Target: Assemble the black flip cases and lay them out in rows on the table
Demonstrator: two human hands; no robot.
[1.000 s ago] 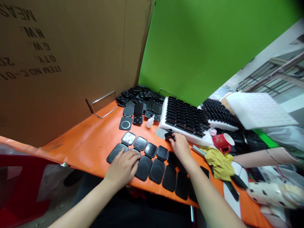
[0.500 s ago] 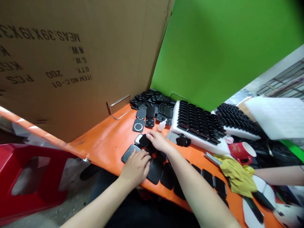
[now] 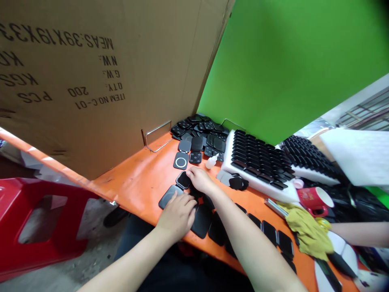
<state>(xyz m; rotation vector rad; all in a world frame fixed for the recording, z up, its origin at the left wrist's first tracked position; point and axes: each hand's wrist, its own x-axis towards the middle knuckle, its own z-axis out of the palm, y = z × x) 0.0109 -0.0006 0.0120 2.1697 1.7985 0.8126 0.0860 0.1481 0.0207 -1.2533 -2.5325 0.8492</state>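
Note:
A hinged black folding panel lies unfolded at the left end of the row, its lower square half nearest me. On its smaller upper half sits a thin black square pad. My right hand has its thumb at the pad's right edge, with the other fingers curled and partly hidden. My left hand lies with fingers stretched out over the lower half and the neighbouring panel. More black folding panels run to the right under my right forearm.
Loose black panels are heaped at the back, near a small white dropper bottle. White foam trays hold rows of black pieces. Right are a red mug, a yellow-green cloth and another person's arm. A cardboard box walls the left.
The black square pad, tilted over the pale upper half before, now lies flat on it and covers the pale area. My right hand has stayed beside it. The view has shifted slightly.

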